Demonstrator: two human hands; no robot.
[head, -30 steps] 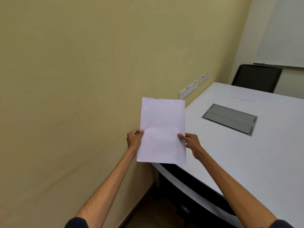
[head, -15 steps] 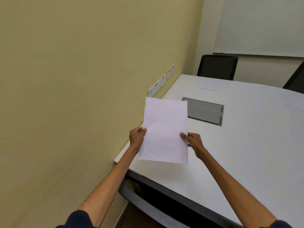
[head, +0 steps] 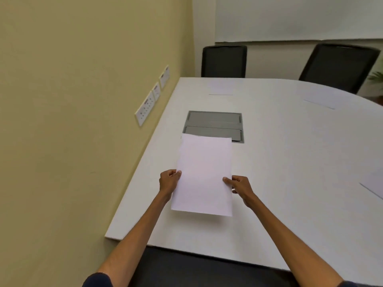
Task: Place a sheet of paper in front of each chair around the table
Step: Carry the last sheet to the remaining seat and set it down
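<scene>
**Centre of frame.** The left hand (head: pixel 169 181) is shown pinching the left edge of a sheet of paper (head: pixel 204 175), with the thumb on top and the fingers curled beneath. The right edge is pinched in the same manner by the right hand (head: pixel 240 188). The sheet is held upright in portrait position over the near-left part of the white table (head: pixel 290 183), and a soft shadow is cast on the tabletop below its lower edge. In this view the lower border of a grey hatch (head: pixel 214 125), set flush into the tabletop, is overlapped by the sheet's top edge. Both forearms are extended from the bottom of the frame.

A dark surface (head: pixel 196 270) is seen at bottom centre, below the near table edge. Toward the top, a second sheet (head: pixel 220 89) lies flat before the left black chair (head: pixel 223 61), and a third sheet (head: pixel 323 98) before the right black chair (head: pixel 337 65). A fourth sheet (head: pixel 375 185) is cut off at the right edge. Wall sockets (head: pixel 145 109) are mounted on the yellow wall (head: pixel 72 100) at the left, and the upper right is occupied by a whiteboard (head: pixel 290 17).
</scene>
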